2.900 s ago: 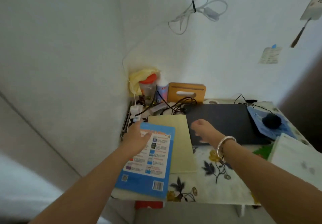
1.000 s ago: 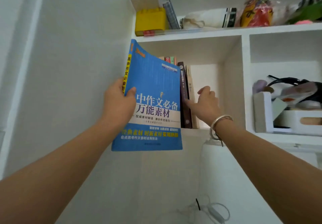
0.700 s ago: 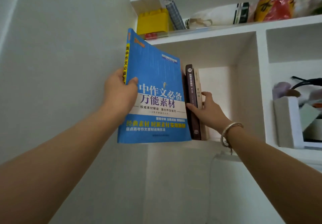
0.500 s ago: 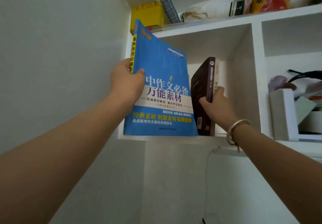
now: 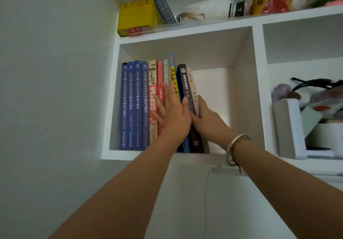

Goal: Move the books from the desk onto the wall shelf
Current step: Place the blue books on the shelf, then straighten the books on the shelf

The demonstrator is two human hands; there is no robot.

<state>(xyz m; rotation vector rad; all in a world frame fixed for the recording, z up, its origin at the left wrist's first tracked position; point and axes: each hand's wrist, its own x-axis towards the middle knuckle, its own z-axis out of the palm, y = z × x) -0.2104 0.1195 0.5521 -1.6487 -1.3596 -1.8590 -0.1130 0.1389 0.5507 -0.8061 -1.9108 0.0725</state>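
While the blue book (image 5: 174, 77) stands almost fully pushed into the left compartment of the wall shelf (image 5: 185, 157), both hands are on the row. The left hand (image 5: 172, 114) lies flat and spread, fingers (image 5: 168, 92) extended up over the spines of the red book (image 5: 160, 82) and the blue book, pressing inward rather than gripping anything. The right hand (image 5: 206, 118) is open too, its fingers laid against the side of the dark book (image 5: 183, 82) and the pale book (image 5: 193, 88), propping them.

The risk, as I judge it, lies to the right: that end of the row has no support, only bare shelf up to the compartment wall, so the dark and pale books could topple sideways once the right hand lets go. A harder shove could also skew the blue book.

The blue book's long axis runs vertically, yellow spine facing outward, its top leaning slightly left and standing higher than its neighbours.
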